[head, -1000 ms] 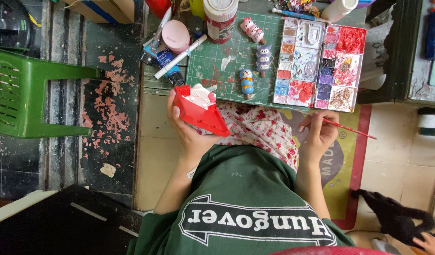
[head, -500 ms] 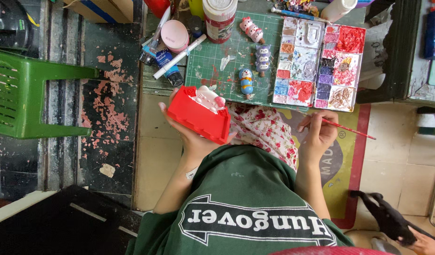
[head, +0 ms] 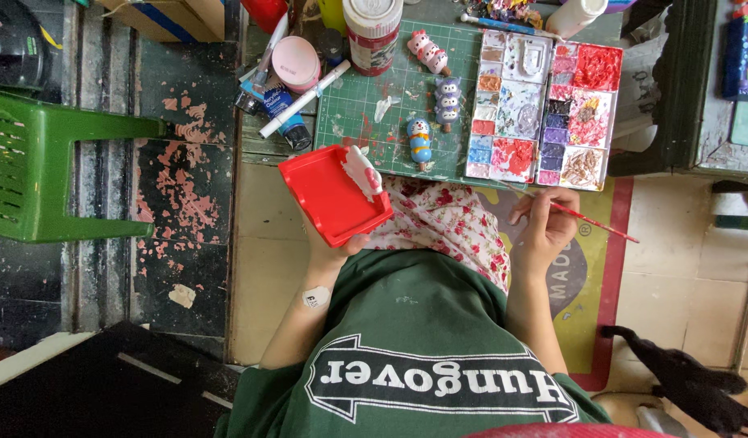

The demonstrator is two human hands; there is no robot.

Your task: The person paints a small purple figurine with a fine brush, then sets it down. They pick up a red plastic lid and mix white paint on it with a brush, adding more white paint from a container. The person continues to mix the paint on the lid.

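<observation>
Floor: pale tiles (head: 260,268) under the seat, dark boards (head: 179,162) to one side with paint flaking pink. Green plastic chair (head: 41,170) stands on the boards. Yellow mat (head: 593,268) with red border. Cardboard box (head: 167,16) by the low table's edge. Even daylight.

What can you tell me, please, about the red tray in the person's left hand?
The red tray is a shallow, rounded-corner rectangle with a raised rim, apparently glossy plastic. It is tilted, held up from below by the left hand over the lap, in front of the green cutting mat. A small white figure with pink touches lies at its upper right edge. The rest looks bare.
</observation>
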